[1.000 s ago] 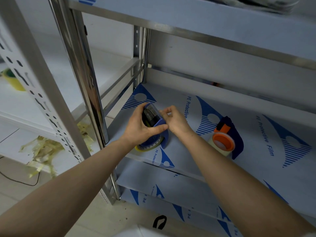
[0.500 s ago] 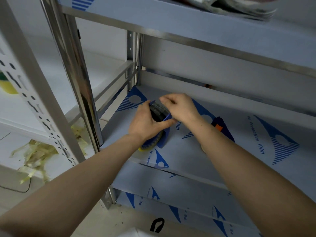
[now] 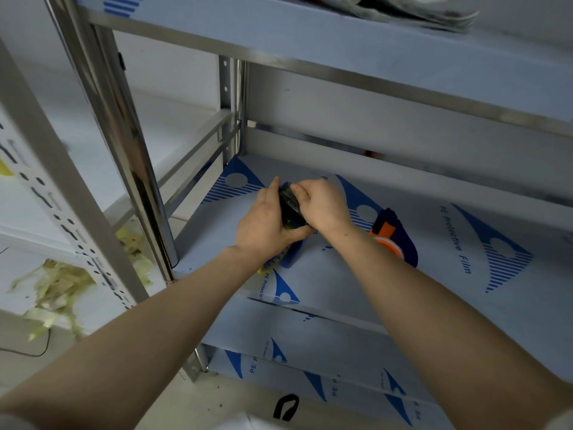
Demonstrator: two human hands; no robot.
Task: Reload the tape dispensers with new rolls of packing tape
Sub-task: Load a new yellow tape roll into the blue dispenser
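Tape dispenser (image 3: 294,254), the blue one: where is it?

On the middle shelf (image 3: 341,283), toward its left end, caught between both hands. Its lower end is at the shelf surface; whether it touches I cannot tell.

How does the left hand (image 3: 263,226) have it?

Wrapped round the body from the left. The thumb crosses the near side, pressed against the blue plastic, and the fingers rise along the far side.

And the right hand (image 3: 324,206)?

Fingers curled down onto the dark upper part of the dispenser, gripping it from the right. What the fingertips pinch there is hidden.

Any tape in it?

A yellowish roll edge (image 3: 263,269) shows under the left wrist, at the dispenser's bottom.

What else is close?

A second dispenser (image 3: 400,243), dark blue with an orange hub, lies on the same shelf just right of the right wrist, partly behind it. Past the shiny upright post (image 3: 130,144), yellowish tape scraps (image 3: 52,287) litter a lower surface to the left.
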